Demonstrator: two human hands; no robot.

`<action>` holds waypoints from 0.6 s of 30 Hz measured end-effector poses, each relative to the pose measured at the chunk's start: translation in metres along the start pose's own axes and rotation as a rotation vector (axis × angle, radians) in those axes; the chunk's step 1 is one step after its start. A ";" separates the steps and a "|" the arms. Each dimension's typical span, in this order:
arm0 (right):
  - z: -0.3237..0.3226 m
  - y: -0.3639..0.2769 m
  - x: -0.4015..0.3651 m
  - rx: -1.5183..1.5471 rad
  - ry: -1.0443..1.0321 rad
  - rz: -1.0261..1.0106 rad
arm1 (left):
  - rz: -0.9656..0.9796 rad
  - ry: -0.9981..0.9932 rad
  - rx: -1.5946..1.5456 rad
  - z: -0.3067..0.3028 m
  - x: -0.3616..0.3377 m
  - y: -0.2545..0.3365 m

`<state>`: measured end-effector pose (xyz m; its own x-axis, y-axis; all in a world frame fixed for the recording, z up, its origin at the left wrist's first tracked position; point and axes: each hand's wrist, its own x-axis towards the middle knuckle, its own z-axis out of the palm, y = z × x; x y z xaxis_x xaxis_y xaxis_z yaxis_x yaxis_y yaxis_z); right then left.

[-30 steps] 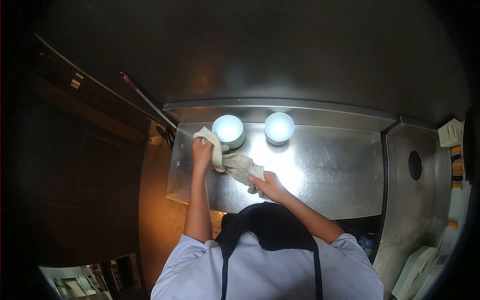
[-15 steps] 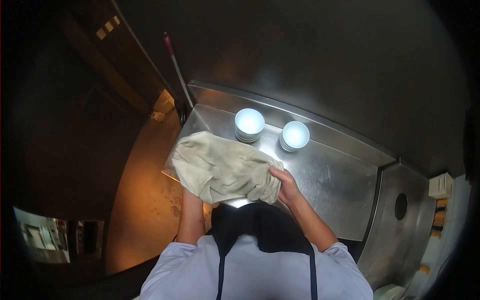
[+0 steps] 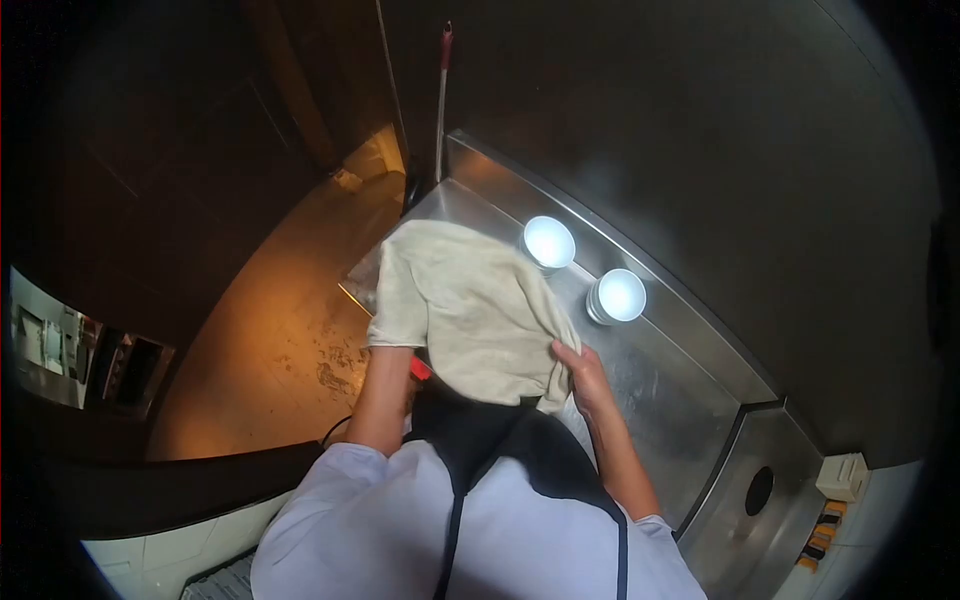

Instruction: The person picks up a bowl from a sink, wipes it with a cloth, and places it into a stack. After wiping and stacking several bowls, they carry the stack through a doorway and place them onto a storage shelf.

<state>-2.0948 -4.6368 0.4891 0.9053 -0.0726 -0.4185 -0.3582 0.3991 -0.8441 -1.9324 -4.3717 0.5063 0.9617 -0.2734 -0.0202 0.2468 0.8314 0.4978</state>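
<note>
A cream-coloured cloth [image 3: 470, 310] hangs spread out in front of my body, above the metal counter [image 3: 660, 400]. My right hand [image 3: 586, 375] pinches its right edge, thumb on top. The left forearm [image 3: 380, 395] runs up under the cloth's left side; that hand is covered, so its fingers do not show. Just beyond the cloth stand a stack of white bowls [image 3: 549, 243], partly hidden by it, and a second stack of white bowls [image 3: 616, 297] to the right.
A raised metal lip [image 3: 640, 265] borders the counter's back. At the far left corner leans a stick with a red grip [image 3: 446, 50]. To the right is a metal surface with a dark round hole [image 3: 760, 491]. Brown floor [image 3: 270, 330] lies to the left.
The cloth has gone from bunched to more spread out, and now overlaps the nearer bowl stack. My view has turned, so the counter slants more steeply.
</note>
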 end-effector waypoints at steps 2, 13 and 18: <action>-0.015 0.023 0.001 -0.096 0.090 0.047 | 0.035 -0.035 0.427 -0.031 -0.002 0.008; 0.009 -0.022 -0.013 -0.347 -0.042 -0.171 | 0.432 0.011 1.344 0.093 -0.040 0.066; -0.062 0.000 0.040 -1.385 0.605 -0.909 | 0.427 -0.164 1.571 0.140 -0.044 0.027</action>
<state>-2.0732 -4.6963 0.4517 0.8214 -0.2362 0.5192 -0.0384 -0.9311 -0.3628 -1.9850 -4.4055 0.6422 0.8767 -0.2973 0.3783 -0.4737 -0.3965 0.7864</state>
